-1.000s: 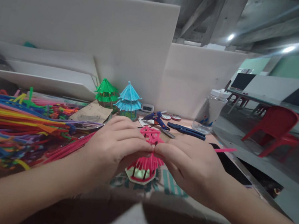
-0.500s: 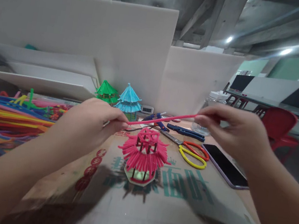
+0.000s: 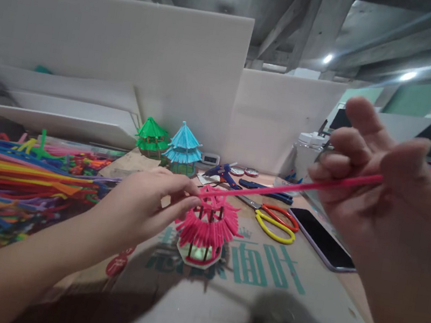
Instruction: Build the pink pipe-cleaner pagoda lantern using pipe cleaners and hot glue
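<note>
A long pink pipe cleaner (image 3: 276, 191) slants up to the right between both my hands. My left hand (image 3: 152, 200) is closed, pinching its lower end between thumb and fingertips, just at the upper left of a small pink pagoda model (image 3: 210, 231). That model stands upright on the cardboard, with dark posts and a pale octagonal base; my fingers hide part of its top. Raised at the right, my right hand (image 3: 374, 165) is loosely curled with fingers partly apart. The pipe cleaner runs across it and behind the thumb, its free end sticking out beyond.
Bundles of coloured pipe cleaners (image 3: 24, 180) lie at the left. Green (image 3: 152, 135) and blue (image 3: 183, 148) pagoda models stand behind. Scissors (image 3: 275, 223), a glue gun (image 3: 222, 173), dark-handled pliers (image 3: 264, 190), a phone (image 3: 321, 241) and a clear jar (image 3: 306, 154) are at the right.
My right hand has moved right and up, its fingers loosening, and more of the pipe cleaner shows. My left hand has come right and slightly down, close to the pink pagoda's top.
</note>
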### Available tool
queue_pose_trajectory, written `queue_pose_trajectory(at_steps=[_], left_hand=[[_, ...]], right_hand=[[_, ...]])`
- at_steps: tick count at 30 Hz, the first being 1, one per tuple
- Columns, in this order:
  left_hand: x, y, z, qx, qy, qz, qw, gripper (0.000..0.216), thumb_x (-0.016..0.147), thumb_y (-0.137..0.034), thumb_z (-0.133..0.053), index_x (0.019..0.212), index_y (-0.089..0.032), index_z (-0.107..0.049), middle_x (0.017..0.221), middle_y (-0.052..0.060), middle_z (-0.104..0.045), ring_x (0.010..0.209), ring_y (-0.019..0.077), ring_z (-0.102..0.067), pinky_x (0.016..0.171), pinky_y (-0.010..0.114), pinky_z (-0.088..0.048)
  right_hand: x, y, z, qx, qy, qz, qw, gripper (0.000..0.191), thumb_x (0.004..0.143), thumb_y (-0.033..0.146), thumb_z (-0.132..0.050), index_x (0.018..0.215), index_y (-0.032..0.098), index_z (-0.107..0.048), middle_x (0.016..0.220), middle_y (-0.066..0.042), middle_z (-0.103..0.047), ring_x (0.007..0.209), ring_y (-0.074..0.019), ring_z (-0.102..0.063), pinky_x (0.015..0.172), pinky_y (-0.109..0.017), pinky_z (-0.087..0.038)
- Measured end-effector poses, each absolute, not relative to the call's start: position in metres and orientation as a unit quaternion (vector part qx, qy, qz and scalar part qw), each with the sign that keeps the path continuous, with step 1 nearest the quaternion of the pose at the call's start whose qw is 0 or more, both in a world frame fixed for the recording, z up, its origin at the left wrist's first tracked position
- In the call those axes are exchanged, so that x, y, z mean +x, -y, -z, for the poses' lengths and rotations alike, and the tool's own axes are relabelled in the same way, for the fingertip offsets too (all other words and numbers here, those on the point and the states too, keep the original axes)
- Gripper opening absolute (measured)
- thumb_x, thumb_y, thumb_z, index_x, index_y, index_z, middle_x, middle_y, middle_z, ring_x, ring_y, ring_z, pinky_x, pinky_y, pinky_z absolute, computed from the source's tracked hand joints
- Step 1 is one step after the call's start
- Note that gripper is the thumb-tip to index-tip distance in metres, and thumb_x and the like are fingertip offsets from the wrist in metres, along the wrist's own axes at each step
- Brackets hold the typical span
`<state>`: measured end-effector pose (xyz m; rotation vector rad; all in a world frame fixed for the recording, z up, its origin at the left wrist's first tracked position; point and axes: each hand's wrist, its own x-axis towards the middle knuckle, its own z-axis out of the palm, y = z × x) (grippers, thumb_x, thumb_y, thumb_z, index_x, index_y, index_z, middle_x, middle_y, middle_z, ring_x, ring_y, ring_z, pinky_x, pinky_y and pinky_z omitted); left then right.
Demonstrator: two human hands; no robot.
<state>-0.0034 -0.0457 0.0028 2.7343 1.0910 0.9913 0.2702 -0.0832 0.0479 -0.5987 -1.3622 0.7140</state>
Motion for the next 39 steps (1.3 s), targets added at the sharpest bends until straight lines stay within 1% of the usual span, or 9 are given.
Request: queue_pose_trajectory(at_steps=[3, 7, 10, 13, 17, 20, 25, 31, 39], left_hand=[[0.000, 0.050, 0.000, 0.881, -0.344, -0.324, 0.021, 0.023, 0.098, -0.035, -0.055, 0.087, -0.022, -0.070, 0.071, -0.002, -0.069, 0.070, 0.0154, -0.061, 0.065, 0.026, -0.041], [-0.001, 0.050, 0.000, 0.889, -0.328, -0.320, 0.003, 0.022, 0.099, -0.037, -0.055, 0.093, -0.023, -0.071, 0.079, -0.001, -0.072, 0.073, 0.0159, -0.064, 0.067, 0.026, -0.044], [-0.005, 0.039, -0.001, 0.878, -0.348, -0.329, 0.009, 0.029, 0.095, -0.047, -0.060, 0.106, -0.022, -0.070, 0.100, 0.004, -0.075, 0.091, 0.0204, -0.068, 0.080, 0.031, -0.051], [-0.008, 0.023, 0.002, 0.872, -0.378, -0.309, 0.042, 0.057, 0.087, -0.054, -0.068, 0.132, -0.020, -0.059, 0.134, 0.012, -0.066, 0.122, 0.0285, -0.062, 0.100, 0.041, -0.050], [-0.002, 0.008, 0.012, 0.860, -0.411, -0.257, 0.160, 0.075, 0.081, -0.055, -0.072, 0.142, -0.016, -0.052, 0.145, 0.015, -0.058, 0.131, 0.0320, -0.058, 0.107, 0.045, -0.049], [0.006, 0.006, 0.019, 0.860, -0.392, -0.240, 0.224, 0.065, 0.085, -0.053, -0.070, 0.139, -0.020, -0.055, 0.134, 0.011, -0.067, 0.121, 0.0288, -0.066, 0.099, 0.041, -0.054], [0.012, 0.006, 0.026, 0.869, -0.323, -0.256, 0.274, 0.044, 0.091, -0.042, -0.066, 0.131, -0.025, -0.058, 0.130, 0.005, -0.069, 0.119, 0.0230, -0.066, 0.097, 0.035, -0.056], [0.011, 0.013, 0.025, 0.895, -0.306, -0.255, 0.203, 0.049, 0.089, -0.032, -0.067, 0.136, -0.025, -0.058, 0.137, 0.005, -0.063, 0.127, 0.0228, -0.060, 0.108, 0.037, -0.050], [0.011, 0.034, 0.016, 0.929, -0.225, -0.248, 0.158, 0.045, 0.091, -0.026, -0.065, 0.136, -0.033, -0.061, 0.146, 0.002, -0.057, 0.135, 0.0213, -0.054, 0.114, 0.036, -0.045]], right_hand=[[0.265, 0.079, -0.039, -0.252, 0.656, -0.341, 0.624, 0.016, 0.091, 0.035, -0.070, 0.107, 0.033, -0.068, 0.088, 0.002, -0.072, 0.084, -0.0171, -0.072, 0.090, -0.035, -0.058], [0.267, 0.072, -0.031, -0.270, 0.694, -0.342, 0.574, 0.020, 0.097, 0.046, -0.061, 0.101, 0.027, -0.065, 0.054, 0.008, -0.044, 0.044, -0.0097, -0.044, 0.048, -0.024, -0.046], [0.278, 0.071, -0.036, -0.286, 0.699, -0.311, 0.577, 0.032, 0.093, 0.056, -0.060, 0.108, 0.028, -0.063, 0.061, 0.007, -0.037, 0.042, -0.0082, -0.024, 0.034, -0.023, -0.022], [0.291, 0.067, -0.042, -0.329, 0.723, -0.256, 0.551, 0.039, 0.099, 0.058, -0.046, 0.118, 0.028, -0.065, 0.068, 0.004, -0.041, 0.043, -0.0091, -0.026, 0.033, -0.026, -0.019], [0.295, 0.044, -0.029, -0.426, 0.785, -0.085, 0.443, 0.035, 0.101, 0.044, -0.049, 0.121, 0.025, -0.069, 0.068, 0.000, -0.058, 0.051, -0.0135, -0.051, 0.042, -0.025, -0.037], [0.290, 0.018, -0.009, -0.450, 0.825, 0.029, 0.341, 0.031, 0.100, 0.032, -0.049, 0.121, 0.024, -0.070, 0.106, -0.007, -0.076, 0.088, -0.0200, -0.071, 0.069, -0.029, -0.054], [0.293, -0.015, 0.014, -0.502, 0.836, -0.040, 0.218, 0.047, 0.098, 0.039, -0.054, 0.142, 0.022, -0.056, 0.122, -0.010, -0.073, 0.094, -0.0216, -0.071, 0.079, -0.033, -0.055], [0.313, -0.045, 0.038, -0.567, 0.786, -0.051, 0.241, 0.041, 0.095, 0.035, -0.058, 0.130, 0.016, -0.065, 0.122, -0.015, -0.072, 0.104, -0.0273, -0.069, 0.093, -0.042, -0.052], [0.302, -0.081, 0.072, -0.571, 0.786, -0.076, 0.222, 0.056, 0.093, 0.033, -0.061, 0.145, 0.013, -0.051, 0.142, -0.019, -0.059, 0.127, -0.0310, -0.060, 0.104, -0.040, -0.047]])
